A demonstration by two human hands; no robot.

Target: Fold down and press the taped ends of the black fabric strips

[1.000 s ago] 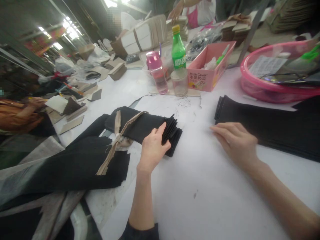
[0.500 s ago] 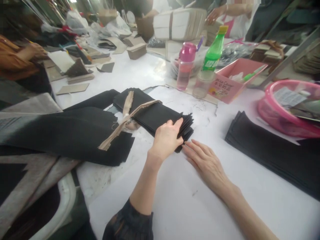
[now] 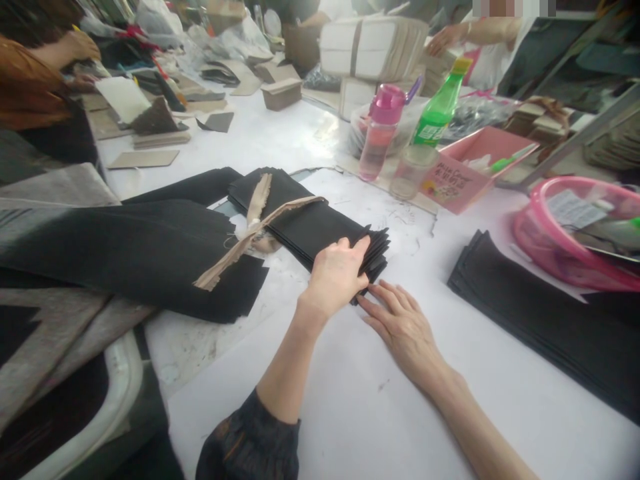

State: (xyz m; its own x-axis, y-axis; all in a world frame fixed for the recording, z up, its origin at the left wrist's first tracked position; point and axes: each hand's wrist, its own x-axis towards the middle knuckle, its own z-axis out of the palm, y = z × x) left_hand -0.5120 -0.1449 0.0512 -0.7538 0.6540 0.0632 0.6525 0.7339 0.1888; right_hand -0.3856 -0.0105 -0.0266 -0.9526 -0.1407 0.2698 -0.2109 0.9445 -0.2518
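Note:
A stack of black pieces lies across the middle of the white table, its near right end fanned in layers. My left hand grips that end, thumb at the near edge and fingers on top. Beside it my right hand lies with fingers stretched out, the fingertips at the stack's lower corner. A tan cloth strip, tied in a knot, rests over the far part of the stack. Larger black sheets spread out at the left.
More black pieces lie at the right, by a pink basket. Behind stand a pink box, a green bottle and a pink-lidded bottle. People's hands show at far left and top right.
The view has shifted slightly. My right hand has drawn a little left, its fingertips nearer the stack's corner. My left hand keeps its hold on the stack.

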